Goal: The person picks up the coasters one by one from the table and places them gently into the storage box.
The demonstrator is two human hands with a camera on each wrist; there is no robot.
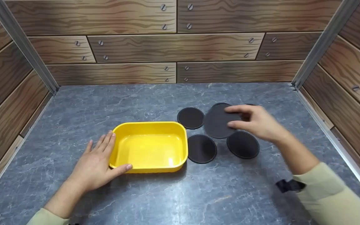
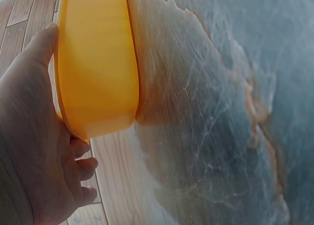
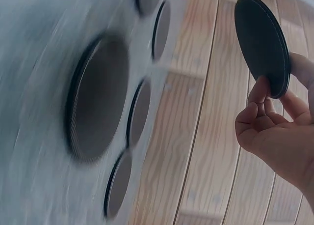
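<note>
A yellow plastic tub [image 1: 148, 151] with rounded corners stands on the table, its inside bare. My left hand [image 1: 92, 164] rests against its left end, fingers stretched along the rim and thumb laid on the front edge. Off to the right, my right hand [image 1: 259, 123] pinches a round black coaster [image 1: 219, 123] by its edge, raised above the table. In the right wrist view, a stitched border runs around this held coaster [image 3: 262, 43]. Several matching coasters lie flat below it, among them one coaster [image 1: 202, 149] beside the tub; two farther back are partly hidden.
Wood-patterned panels [image 1: 177, 47] close off the back and both sides, with metal posts [image 1: 319, 47] in the corners. The tabletop [image 1: 180, 200] is grey with a marble pattern. Another coaster [image 1: 243, 144] lies in front of the right hand.
</note>
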